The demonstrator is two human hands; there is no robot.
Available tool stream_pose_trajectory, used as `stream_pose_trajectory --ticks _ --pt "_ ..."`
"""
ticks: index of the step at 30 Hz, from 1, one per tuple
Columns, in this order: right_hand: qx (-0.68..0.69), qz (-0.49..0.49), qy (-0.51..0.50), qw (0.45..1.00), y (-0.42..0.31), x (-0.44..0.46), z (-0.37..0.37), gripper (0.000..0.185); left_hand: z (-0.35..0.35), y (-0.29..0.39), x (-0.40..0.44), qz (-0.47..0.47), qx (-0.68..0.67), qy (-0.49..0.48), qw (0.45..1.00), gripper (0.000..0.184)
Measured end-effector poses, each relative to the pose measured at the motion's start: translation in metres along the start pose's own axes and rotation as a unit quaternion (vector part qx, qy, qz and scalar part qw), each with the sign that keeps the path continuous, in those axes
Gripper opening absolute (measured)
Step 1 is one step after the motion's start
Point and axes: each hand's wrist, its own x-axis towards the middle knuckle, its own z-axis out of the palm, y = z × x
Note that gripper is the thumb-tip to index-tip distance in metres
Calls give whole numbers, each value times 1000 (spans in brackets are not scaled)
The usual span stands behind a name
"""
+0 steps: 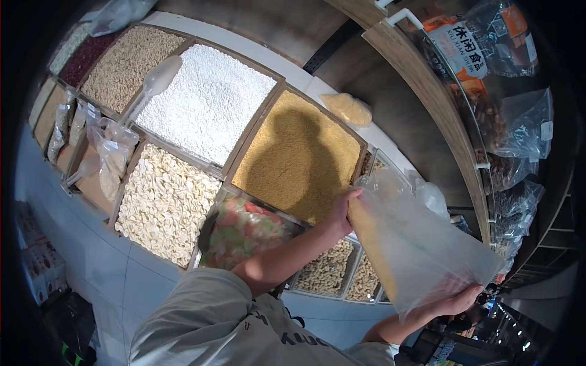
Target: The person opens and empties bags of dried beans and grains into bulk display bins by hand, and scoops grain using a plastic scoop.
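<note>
Beside the bin (268, 205) of yellow grain (259, 165): bag (427, 235) spread between two hands

Watching the head view from my distant seat, I've got the bag right here, at the near right corner of that bin, cloudy plastic fanned out flat. Left hand (343, 212): closed, fingers pinching the bag's edge at its upper left. Right hand (455, 300): down at the lower right edge, fingers partly blurred behind the plastic, and I cannot tell how tightly they are curled.

And this is the line to watch! A yellow filling (379, 256) sits packed along the bag's left side, its long axis slanting from just under the left hand down toward my own chest. So the left hand is the nearer one to the filling, and the nearer one to the bin as well; the right hand sits across the loose plastic, well apart from both. From the left hand, the bag lies to the right and downward; from the right hand, most of it lies up and to the left. Whether the bag touches the bin's corner, I can't say from this angle.

Farther left, a scoop (160, 78) lies across the edge of the white grain (207, 104). Beyond the bin, a small packet (347, 108) rests on the ledge. Dark across the yellow grain falls a broad shadow (293, 168).
</note>
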Motion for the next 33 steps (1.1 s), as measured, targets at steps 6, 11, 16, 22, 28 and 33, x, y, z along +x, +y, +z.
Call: stream_pose_trajectory --ticks 6,11,16,22,28,33 --pt "-73 -68 -7 995 9 6 2 44 -6 6 16 14 -7 -41 999 23" --pt "-86 -71 -18 994 9 13 15 42 -4 17 30 28 0 -61 998 18" --pt "-25 -53 -18 998 7 9 37 41 21 33 20 27 1 -52 998 12" --pt "-32 -41 -35 998 5 5 58 43 13 49 43 48 2 -99 994 12" --pt "-75 -49 -36 995 4 -5 80 44 25 77 38 65 1 -71 995 11" --pt "-30 -43 -46 998 4 -3 88 45 19 87 30 80 -23 -59 995 13"
